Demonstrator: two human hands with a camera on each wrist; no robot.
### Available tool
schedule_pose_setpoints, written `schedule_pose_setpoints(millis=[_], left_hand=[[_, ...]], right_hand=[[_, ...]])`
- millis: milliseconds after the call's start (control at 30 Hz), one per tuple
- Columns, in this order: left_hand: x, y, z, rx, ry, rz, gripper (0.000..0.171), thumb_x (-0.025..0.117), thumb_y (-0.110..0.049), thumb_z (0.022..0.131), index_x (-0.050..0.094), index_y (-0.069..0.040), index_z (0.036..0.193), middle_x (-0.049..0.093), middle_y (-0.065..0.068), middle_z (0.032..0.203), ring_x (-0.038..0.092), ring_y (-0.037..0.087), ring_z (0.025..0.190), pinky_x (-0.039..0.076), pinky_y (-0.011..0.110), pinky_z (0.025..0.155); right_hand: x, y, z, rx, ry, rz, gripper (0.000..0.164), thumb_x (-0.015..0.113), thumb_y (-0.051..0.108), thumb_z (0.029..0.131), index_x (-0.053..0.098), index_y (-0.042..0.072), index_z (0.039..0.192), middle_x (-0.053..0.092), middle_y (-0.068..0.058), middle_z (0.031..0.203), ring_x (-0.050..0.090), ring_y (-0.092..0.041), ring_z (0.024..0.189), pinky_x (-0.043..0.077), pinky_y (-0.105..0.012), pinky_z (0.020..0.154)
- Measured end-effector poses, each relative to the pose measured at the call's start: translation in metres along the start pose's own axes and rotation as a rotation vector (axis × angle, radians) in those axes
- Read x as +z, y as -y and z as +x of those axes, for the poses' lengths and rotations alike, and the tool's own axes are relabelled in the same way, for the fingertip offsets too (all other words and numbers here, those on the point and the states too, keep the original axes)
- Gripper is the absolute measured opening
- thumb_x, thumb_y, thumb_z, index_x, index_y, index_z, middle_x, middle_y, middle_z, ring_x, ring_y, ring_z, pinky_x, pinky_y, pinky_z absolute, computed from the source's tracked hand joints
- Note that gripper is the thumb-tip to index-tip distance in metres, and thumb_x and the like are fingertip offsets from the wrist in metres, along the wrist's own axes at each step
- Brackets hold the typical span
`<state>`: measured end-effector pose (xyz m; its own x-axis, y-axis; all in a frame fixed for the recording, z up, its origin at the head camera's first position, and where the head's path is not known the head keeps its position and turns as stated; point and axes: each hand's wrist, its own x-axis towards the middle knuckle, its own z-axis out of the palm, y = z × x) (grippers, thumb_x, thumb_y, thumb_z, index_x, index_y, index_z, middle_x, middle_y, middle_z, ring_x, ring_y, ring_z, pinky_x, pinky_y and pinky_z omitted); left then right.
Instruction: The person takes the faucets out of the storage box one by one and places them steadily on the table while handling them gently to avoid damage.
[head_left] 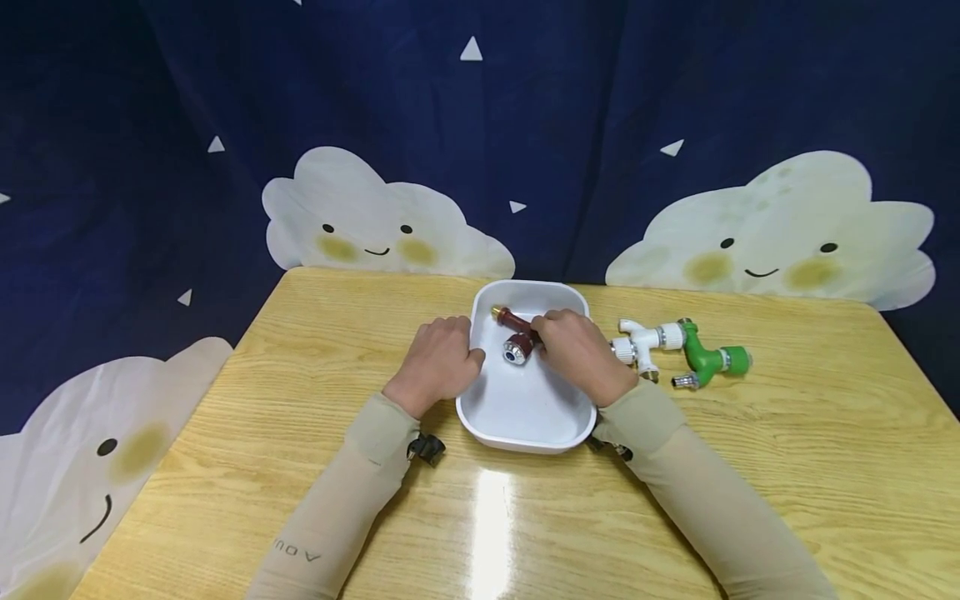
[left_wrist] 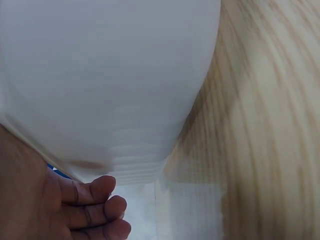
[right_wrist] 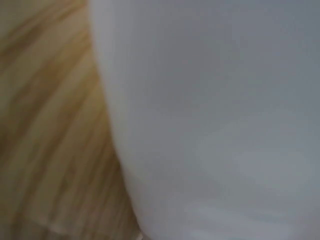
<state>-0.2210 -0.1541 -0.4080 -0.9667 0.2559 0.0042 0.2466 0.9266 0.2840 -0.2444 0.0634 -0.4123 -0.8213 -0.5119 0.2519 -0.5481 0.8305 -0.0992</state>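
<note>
A white plastic basin (head_left: 525, 408) stands on the wooden table. At its left rim my left hand (head_left: 442, 362) grips the edge, thumb over the inside. In the left wrist view, curled fingers (left_wrist: 95, 210) show beside the outer wall. Inside the basin is a dark red-brown tap (head_left: 517, 348) with a brass-coloured end and a chrome-ringed mouth. My right hand (head_left: 581, 350) reaches over the right rim and holds this tap, covering part of it. The right wrist view is filled by the basin's blurred outer wall (right_wrist: 210, 110); no fingers appear there.
Right of the basin lie a white tap (head_left: 645, 343) and a green tap (head_left: 705, 362), touching or nearly so. The table (head_left: 360, 300) ends at a dark blue curtain (head_left: 555, 100) with cloud prints.
</note>
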Motion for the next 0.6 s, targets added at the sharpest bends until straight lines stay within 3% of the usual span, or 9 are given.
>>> schedule_pose_setpoints(millis=[333, 600], left_hand=[[0.0010, 0.0006, 0.0007, -0.004, 0.002, 0.004, 0.034, 0.049, -0.027, 0.098, 0.062, 0.001, 0.112, 0.061, 0.011, 0.093, 0.055, 0.029, 0.091, 0.046, 0.044, 0.092], [0.0005, -0.0004, -0.0002, -0.010, 0.005, -0.001, 0.033, 0.050, -0.027, 0.099, 0.062, 0.001, 0.112, 0.060, 0.011, 0.093, 0.055, 0.029, 0.091, 0.046, 0.044, 0.092]], right_hand=[[0.0001, 0.0004, -0.0011, -0.035, 0.002, -0.020, 0.007, 0.066, 0.003, 0.094, 0.073, 0.002, 0.095, 0.071, -0.015, 0.085, 0.070, -0.033, 0.079, 0.058, -0.049, 0.070], [0.0014, -0.0001, -0.0018, -0.045, -0.016, -0.020, 0.008, 0.064, 0.003, 0.095, 0.072, 0.002, 0.096, 0.071, -0.015, 0.084, 0.070, -0.033, 0.078, 0.058, -0.048, 0.068]])
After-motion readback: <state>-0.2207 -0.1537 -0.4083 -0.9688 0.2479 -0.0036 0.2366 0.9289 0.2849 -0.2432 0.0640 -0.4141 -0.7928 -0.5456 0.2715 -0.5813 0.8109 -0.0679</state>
